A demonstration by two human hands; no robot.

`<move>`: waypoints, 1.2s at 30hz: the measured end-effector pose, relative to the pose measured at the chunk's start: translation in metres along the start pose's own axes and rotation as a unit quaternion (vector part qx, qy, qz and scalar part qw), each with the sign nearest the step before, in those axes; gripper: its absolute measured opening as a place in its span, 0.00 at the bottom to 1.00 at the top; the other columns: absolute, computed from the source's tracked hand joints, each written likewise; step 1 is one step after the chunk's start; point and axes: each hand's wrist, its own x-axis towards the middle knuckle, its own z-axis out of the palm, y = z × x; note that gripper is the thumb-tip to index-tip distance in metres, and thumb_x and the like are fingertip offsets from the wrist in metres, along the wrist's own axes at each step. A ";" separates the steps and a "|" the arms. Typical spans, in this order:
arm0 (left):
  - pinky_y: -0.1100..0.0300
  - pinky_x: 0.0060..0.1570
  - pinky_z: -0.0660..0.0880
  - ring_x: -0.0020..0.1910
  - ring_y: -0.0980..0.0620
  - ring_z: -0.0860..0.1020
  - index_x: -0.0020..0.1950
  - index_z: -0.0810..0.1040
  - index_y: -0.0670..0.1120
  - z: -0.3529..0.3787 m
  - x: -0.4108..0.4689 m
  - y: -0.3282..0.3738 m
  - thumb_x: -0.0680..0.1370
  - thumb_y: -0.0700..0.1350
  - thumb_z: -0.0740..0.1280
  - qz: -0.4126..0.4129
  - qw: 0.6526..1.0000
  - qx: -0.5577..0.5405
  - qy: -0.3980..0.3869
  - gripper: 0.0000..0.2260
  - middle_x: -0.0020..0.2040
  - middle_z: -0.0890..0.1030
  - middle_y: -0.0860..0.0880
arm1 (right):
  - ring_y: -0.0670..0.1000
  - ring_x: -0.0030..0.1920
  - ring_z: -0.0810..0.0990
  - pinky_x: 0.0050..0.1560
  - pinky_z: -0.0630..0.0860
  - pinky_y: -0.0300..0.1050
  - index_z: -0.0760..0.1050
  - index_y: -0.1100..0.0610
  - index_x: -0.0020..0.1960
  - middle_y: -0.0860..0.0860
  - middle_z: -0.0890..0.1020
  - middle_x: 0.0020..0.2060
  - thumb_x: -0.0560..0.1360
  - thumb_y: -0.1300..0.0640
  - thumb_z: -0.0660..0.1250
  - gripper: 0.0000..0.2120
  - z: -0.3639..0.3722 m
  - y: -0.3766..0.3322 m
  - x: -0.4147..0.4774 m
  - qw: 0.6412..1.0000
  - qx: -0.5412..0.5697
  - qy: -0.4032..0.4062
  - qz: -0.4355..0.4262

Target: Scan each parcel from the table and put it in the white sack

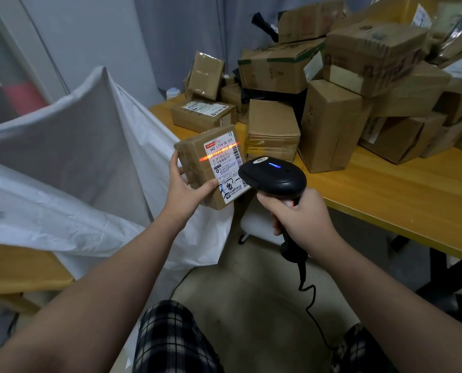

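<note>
Head camera: my left hand (187, 189) grips a small brown parcel (195, 157) in the air, thumb curled over its near end and fingers round its left side, just off the corner of the yellow table (399, 189) and beside the open white sack (76, 157). Its long axis runs away from me, with the label (224, 162) facing up. A red scan line crosses the barcode, across the short axis. My right hand (302, 214) is wrapped round the handle of the black scanner (274, 176), whose nose points left at the label. Stacked boxes (332, 98) crowd the table behind.
</note>
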 end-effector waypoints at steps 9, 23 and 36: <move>0.76 0.38 0.72 0.63 0.57 0.67 0.77 0.48 0.56 0.000 0.004 -0.005 0.72 0.43 0.75 -0.003 1.000 0.012 -0.001 0.44 0.66 0.63 0.56 | 0.44 0.24 0.76 0.29 0.75 0.38 0.78 0.55 0.41 0.50 0.76 0.24 0.74 0.56 0.71 0.04 0.002 0.002 0.005 1.000 -0.016 -0.015 -0.004; 0.61 0.57 0.75 0.61 0.53 0.74 0.74 0.54 0.54 -0.042 0.060 -0.012 0.71 0.45 0.76 -0.052 0.989 -0.023 0.136 0.40 0.65 0.70 0.51 | 0.47 0.32 0.79 0.37 0.78 0.43 0.80 0.58 0.48 0.50 0.80 0.30 0.72 0.56 0.73 0.07 0.098 0.046 0.103 0.994 0.018 -0.098 0.038; 0.48 0.65 0.68 0.65 0.38 0.70 0.75 0.57 0.46 -0.086 0.096 -0.185 0.63 0.61 0.75 -0.435 0.837 0.288 0.162 0.47 0.68 0.68 0.38 | 0.48 0.38 0.80 0.42 0.76 0.42 0.75 0.54 0.37 0.49 0.79 0.31 0.72 0.54 0.74 0.09 0.180 0.132 0.178 0.977 -0.075 -0.191 0.058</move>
